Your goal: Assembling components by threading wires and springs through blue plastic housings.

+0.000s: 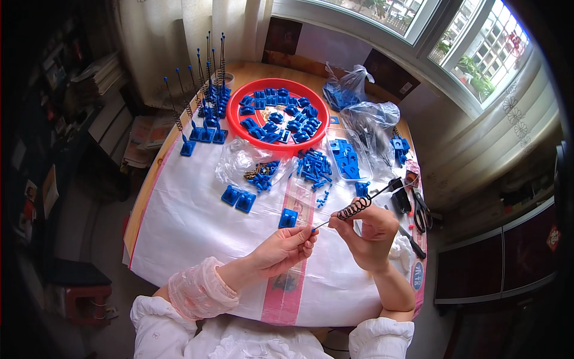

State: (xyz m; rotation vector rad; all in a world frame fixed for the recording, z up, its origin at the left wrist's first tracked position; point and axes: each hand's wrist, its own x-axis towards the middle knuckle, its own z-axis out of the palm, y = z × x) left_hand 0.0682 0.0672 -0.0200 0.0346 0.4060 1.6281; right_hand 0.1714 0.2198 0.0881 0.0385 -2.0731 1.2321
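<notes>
Near the front of the table, my left hand [276, 250] pinches a small blue tip [314, 230] between thumb and fingers. That tip sits at the end of a thin dark rod with a black coil spring [354, 207]. My right hand [372, 238] is closed on the same spring rod, thumb and fingers just below the coil. The rod slants up to the right, its far end by a black piece [395, 184]; whether they are joined I cannot tell. Just beyond my left hand lies a blue square base [288, 218], with two similar bases [238, 198] farther left.
A red round tray [231, 113] holds many blue parts. Several upright spring rods [203, 113] on blue bases stand at the back left. Blue pegs [314, 167], a clear tub [357, 178] and plastic bags [371, 119] fill the middle and right. Scissors [422, 214] lie at the right edge.
</notes>
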